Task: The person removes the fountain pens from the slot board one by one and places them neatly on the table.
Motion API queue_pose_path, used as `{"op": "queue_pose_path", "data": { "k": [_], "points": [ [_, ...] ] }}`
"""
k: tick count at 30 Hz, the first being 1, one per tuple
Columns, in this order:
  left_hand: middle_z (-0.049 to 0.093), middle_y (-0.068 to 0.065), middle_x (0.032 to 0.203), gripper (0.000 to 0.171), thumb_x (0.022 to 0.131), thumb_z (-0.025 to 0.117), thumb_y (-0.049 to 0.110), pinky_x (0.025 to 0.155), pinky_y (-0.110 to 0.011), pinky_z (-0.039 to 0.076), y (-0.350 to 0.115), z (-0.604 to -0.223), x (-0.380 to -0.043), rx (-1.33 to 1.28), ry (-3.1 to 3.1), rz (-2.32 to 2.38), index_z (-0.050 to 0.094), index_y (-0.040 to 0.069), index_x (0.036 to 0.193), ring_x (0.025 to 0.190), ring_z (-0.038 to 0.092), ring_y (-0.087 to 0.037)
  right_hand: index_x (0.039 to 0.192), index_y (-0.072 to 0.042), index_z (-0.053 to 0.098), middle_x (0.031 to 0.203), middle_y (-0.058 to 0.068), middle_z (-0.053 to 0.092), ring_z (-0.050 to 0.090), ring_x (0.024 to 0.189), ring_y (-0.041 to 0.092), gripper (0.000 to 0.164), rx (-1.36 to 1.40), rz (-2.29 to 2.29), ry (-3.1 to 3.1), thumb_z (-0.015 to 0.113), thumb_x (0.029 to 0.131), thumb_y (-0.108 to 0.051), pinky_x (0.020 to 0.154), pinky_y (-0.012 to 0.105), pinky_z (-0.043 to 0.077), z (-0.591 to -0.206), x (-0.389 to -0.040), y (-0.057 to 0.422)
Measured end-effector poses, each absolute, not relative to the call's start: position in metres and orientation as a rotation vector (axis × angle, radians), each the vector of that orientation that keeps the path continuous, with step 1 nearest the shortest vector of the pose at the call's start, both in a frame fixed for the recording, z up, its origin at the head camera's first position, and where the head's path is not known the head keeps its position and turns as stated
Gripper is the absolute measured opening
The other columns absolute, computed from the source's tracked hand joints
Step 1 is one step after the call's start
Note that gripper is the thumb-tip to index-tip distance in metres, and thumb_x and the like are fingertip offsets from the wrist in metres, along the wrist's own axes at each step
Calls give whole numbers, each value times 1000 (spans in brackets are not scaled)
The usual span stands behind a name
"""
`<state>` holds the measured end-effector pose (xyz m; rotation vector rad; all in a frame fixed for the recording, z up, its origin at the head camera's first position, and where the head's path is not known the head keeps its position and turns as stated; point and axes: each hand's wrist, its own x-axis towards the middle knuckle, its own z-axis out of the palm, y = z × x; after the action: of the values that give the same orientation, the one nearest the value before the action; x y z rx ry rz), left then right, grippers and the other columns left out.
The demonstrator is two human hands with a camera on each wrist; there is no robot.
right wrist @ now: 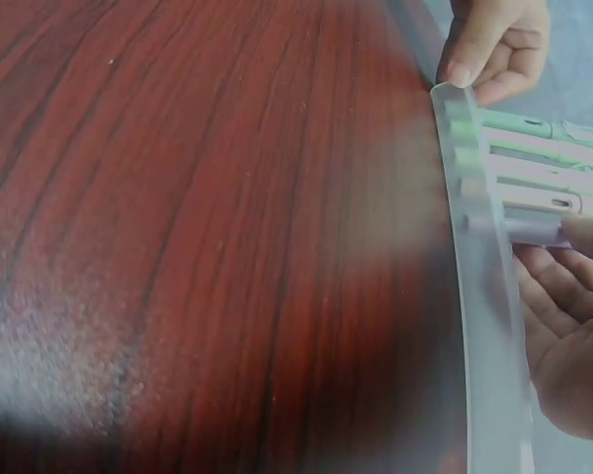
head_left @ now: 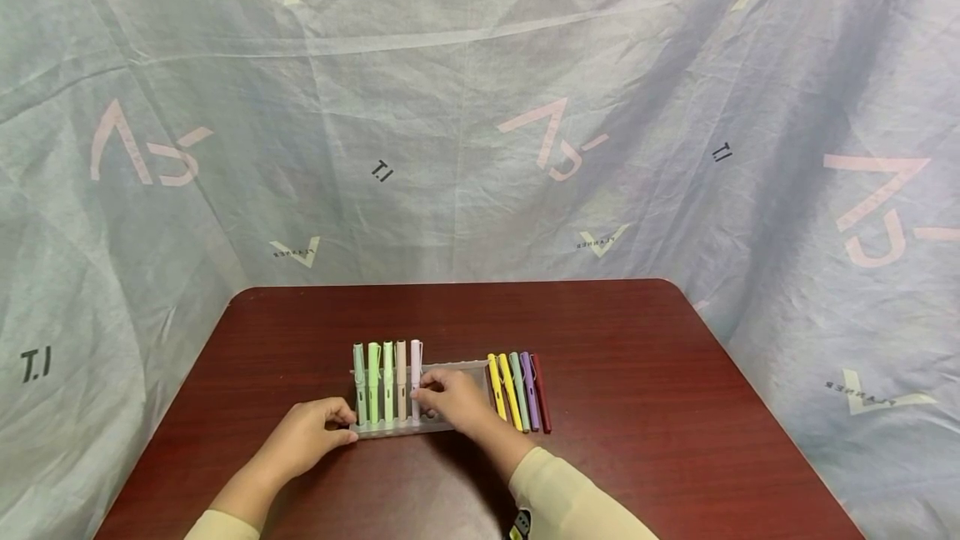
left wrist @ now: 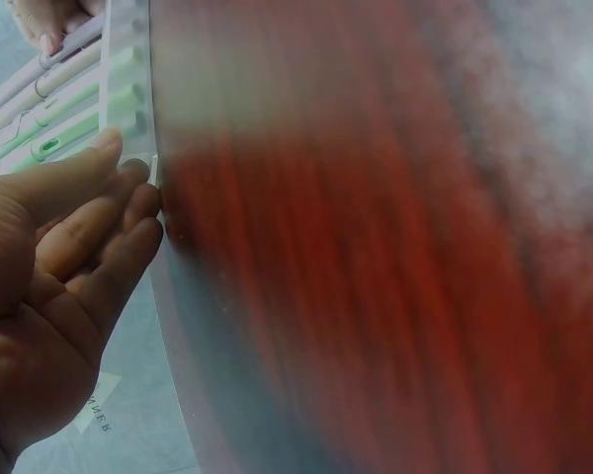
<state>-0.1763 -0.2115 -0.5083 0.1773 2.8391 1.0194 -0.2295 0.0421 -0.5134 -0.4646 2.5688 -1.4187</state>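
Note:
A clear pen tray [head_left: 465,423] lies on the table, with a row of capped pens in its left part. From the left these are a grey-green pen [head_left: 361,390], two light green pens, a beige pen [head_left: 402,386] and a lilac pen [head_left: 416,373]. My right hand [head_left: 453,398] pinches the lilac pen between thumb and fingers at the tray's slots; in the right wrist view the thumb presses on that pen [right wrist: 534,231]. At the tray's near left corner my left hand [head_left: 311,436] grips the edge, thumb and fingers about it in the left wrist view.
Right of the tray, several pens lie side by side: two yellow pens [head_left: 512,394], a grey-green one, a purple pen [head_left: 530,394] and a dark red pen [head_left: 542,398]. The dark red-brown wooden table [head_left: 637,357] has printed grey cloth [head_left: 450,107] hanging behind and beside it.

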Motion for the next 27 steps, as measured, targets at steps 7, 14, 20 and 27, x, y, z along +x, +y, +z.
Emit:
{"op": "queue_pose_path", "data": {
  "k": [7,14,20,27],
  "points": [
    [70,13,93,15,81,80,20,77,-33,51,-212,-508,-177,180,2842,1015,69,24,89,87,64,-7,94,-13,70,77,7,71,67,65,18,14,-476,-1548,2512,69,92,-26,53,23,48,-509,-231,46],
    [70,12,93,15,81,80,20,77,-34,52,-212,-509,-176,172,2835,1025,68,24,89,87,64,-7,101,-6,70,92,10,73,73,80,30,17,-476,-1760,2331,67,94,-21,69,40,59,-501,-230,56],
    [70,13,93,15,81,80,20,77,-32,51,-211,-509,-176,174,2843,1022,68,24,89,87,64,-7,99,-2,68,86,18,68,70,73,36,18,-458,-1803,2269,69,93,-19,66,46,58,-502,-228,73],
    [70,12,93,15,81,80,19,76,-32,51,-211,-509,-176,171,2838,1027,68,24,88,87,64,-7,98,-1,68,85,17,67,66,71,20,18,-476,-1760,2308,69,93,-19,64,34,58,-504,-230,95]
  ]
}}
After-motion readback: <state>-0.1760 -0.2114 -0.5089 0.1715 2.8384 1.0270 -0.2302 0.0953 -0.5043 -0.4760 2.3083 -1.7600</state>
